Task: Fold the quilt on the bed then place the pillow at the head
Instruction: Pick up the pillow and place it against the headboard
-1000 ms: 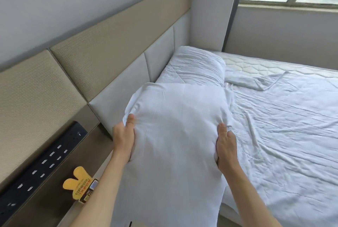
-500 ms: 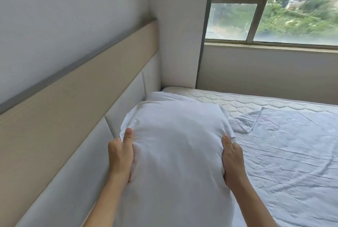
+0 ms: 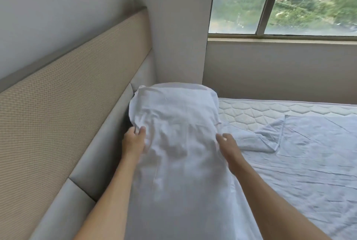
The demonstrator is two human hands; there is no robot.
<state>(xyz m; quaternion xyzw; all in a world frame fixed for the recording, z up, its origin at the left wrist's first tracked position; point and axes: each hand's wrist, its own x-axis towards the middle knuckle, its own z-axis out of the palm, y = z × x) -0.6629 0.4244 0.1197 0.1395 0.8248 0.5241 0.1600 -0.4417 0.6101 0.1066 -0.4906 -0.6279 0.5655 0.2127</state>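
Note:
A white pillow (image 3: pixel 179 143) lies lengthwise in front of me along the padded headboard (image 3: pixel 77 94), its far end at the corner of the bed. My left hand (image 3: pixel 134 141) holds its left edge next to the headboard, thumb and a finger on the fabric. My right hand (image 3: pixel 229 146) holds its right edge, thumb on top. The pale blue quilt (image 3: pixel 313 152) lies spread on the bed to the right, one corner turned over (image 3: pixel 270 139) near the pillow.
The bare quilted mattress (image 3: pixel 270 110) shows beyond the quilt. A white wall column (image 3: pixel 179 36) stands at the bed's far corner. A low wall with a window (image 3: pixel 280 7) above it runs along the far side.
The pillow has moved forward and down toward the far corner at the headboard, and its cover is more wrinkled. My view has tilted upward, so more of the window shows.

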